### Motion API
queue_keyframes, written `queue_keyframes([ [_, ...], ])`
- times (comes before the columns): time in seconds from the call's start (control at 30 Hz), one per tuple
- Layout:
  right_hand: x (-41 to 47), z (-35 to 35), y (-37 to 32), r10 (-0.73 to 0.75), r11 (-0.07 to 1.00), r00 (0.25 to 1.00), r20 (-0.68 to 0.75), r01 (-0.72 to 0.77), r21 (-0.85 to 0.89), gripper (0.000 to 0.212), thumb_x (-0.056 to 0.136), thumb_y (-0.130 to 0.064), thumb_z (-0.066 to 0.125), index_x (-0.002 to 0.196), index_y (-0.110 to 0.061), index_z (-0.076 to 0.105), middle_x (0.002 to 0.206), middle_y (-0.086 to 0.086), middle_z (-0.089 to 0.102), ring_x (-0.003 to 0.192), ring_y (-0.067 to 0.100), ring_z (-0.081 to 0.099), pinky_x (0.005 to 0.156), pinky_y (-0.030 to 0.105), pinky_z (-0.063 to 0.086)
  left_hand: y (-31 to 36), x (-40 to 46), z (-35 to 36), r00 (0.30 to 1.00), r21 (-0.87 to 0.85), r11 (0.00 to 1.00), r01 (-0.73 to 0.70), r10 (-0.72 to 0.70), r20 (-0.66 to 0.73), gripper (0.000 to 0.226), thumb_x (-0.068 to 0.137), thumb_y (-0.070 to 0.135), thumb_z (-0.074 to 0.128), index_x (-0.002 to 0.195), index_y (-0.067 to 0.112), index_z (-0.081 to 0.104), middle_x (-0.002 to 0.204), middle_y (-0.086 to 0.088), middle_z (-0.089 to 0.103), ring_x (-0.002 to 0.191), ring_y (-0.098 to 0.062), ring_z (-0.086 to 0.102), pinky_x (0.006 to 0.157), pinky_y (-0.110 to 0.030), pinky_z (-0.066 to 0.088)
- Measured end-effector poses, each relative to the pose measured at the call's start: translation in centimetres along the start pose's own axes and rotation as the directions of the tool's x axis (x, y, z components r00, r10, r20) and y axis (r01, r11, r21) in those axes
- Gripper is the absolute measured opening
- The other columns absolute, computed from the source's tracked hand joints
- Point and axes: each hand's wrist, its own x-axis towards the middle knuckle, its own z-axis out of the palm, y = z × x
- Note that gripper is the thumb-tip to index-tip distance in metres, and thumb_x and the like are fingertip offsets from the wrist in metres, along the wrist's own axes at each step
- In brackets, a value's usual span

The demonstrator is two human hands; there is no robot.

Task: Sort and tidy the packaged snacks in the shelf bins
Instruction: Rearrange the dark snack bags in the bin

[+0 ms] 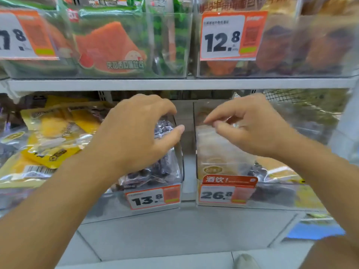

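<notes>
Two clear shelf bins sit side by side on the lower shelf. In the left bin (175, 177), tagged 13.8, lie a clear packet of dark dried fruit (155, 171) and yellow snack packets (50, 136). My left hand (136, 131) curls over the top of the dark-fruit packet and grips it. In the right bin (275, 200), tagged 26.8, stands a clear pale packet (215, 148). My right hand (250, 125) pinches that packet's top edge between thumb and fingers.
Above, clear bins hold watermelon-print toast packets (110, 45) and brown bread packets (318, 49), with a 12.8 price tag (229, 35). A wire mesh basket (303, 105) stands at the right. Grey shelf base and floor lie below, with a shoe tip (245, 261).
</notes>
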Motion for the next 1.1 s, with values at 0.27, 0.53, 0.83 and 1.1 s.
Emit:
queue_keyframes([
  [0.27, -6.3, -4.4, 11.2, 0.608, 0.749, 0.773, 0.179, -0.485, -0.451, 0.086, 0.078, -0.057, 0.074, 0.148, -0.018, 0.044, 0.148, 0.008, 0.049, 0.134, 0.025, 0.047, 0.108, 0.035, 0.038, 9.7, 5.4, 6.4, 0.948, -0.05, 0.971, -0.233, 0.238, 0.211, 0.077, 0.083, 0.077, 0.034, 0.136, 0.025, 0.054, 0.136, 0.005, 0.055, 0.127, -0.019, 0.049, 0.107, -0.044, 0.041],
  [0.53, -6.4, -5.0, 12.8, 0.64, 0.716, 0.72, 0.27, -0.431, -0.549, 0.126, 0.041, -0.092, 0.066, 0.141, -0.021, 0.039, 0.126, 0.007, 0.036, 0.125, 0.038, 0.037, 0.098, 0.05, 0.044, 14.1, 8.5, 9.8, 0.941, 0.08, 0.985, -0.153, 0.12, 0.317, 0.085, 0.071, 0.084, 0.031, 0.137, 0.034, 0.048, 0.146, 0.006, 0.036, 0.134, -0.023, 0.033, 0.11, -0.056, 0.033],
  [0.83, -6.2, -5.3, 12.7, 0.533, 0.837, 0.804, 0.265, -0.454, -0.307, 0.085, 0.048, -0.054, 0.095, 0.111, -0.015, 0.052, 0.095, -0.01, 0.055, 0.089, 0.017, 0.056, 0.063, 0.029, 0.042, 11.8, 10.0, 10.7, 0.966, -0.17, 0.951, 0.257, -0.25, 0.058, 0.082, 0.074, 0.042, 0.084, 0.142, 0.016, 0.047, 0.128, -0.011, 0.058, 0.118, -0.032, 0.054, 0.095, -0.042, 0.044],
  [1.1, -9.0, -10.3, 13.6, 0.505, 0.825, 0.861, -0.057, -0.501, -0.262, 0.044, 0.058, -0.028, 0.096, 0.085, -0.021, 0.062, 0.079, -0.006, 0.063, 0.064, 0.006, 0.054, 0.059, 0.027, 0.045, 13.3, 10.2, 10.8, 0.982, -0.23, 0.958, -0.169, 0.184, 0.048, 0.03, 0.086, 0.008, 0.069, 0.104, 0.03, 0.077, 0.086, 0.006, 0.063, 0.08, -0.024, 0.06, 0.077, -0.046, 0.053],
])
